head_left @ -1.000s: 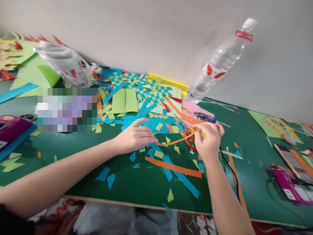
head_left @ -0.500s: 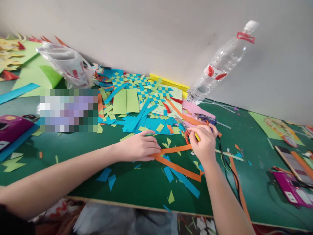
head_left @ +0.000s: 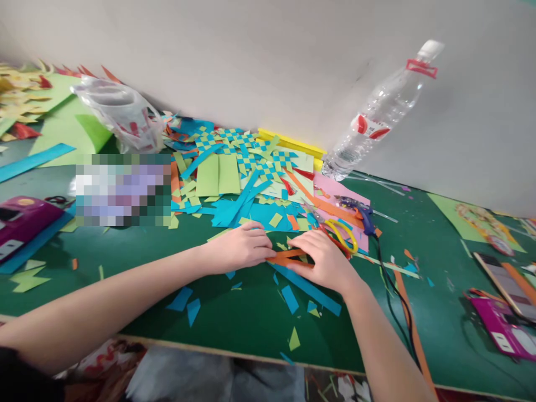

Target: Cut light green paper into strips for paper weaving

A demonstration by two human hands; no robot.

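Note:
My left hand (head_left: 239,249) rests on the green table (head_left: 234,312), fingers pressed together on the left end of folded orange paper strips (head_left: 288,256). My right hand (head_left: 324,261) lies over the strips' right part, with the orange paper showing between thumb and fingers. Scissors with yellow and red handles (head_left: 342,234) lie on the table just behind my right hand, untouched. A long blue paper strip (head_left: 312,289) runs out from under my right hand toward the table's front.
A heap of blue and green woven paper and scraps (head_left: 238,167) fills the back middle. A clear plastic bottle (head_left: 379,111) leans on the wall. A plastic bag (head_left: 119,114) sits back left. Purple devices (head_left: 23,220) (head_left: 505,329) lie at both sides. A black cable (head_left: 396,290) runs beside my right forearm.
My right hand has let go of the scissors, which now lie on the table, and moved left onto the orange strips. The left hand has stayed on the strip's end.

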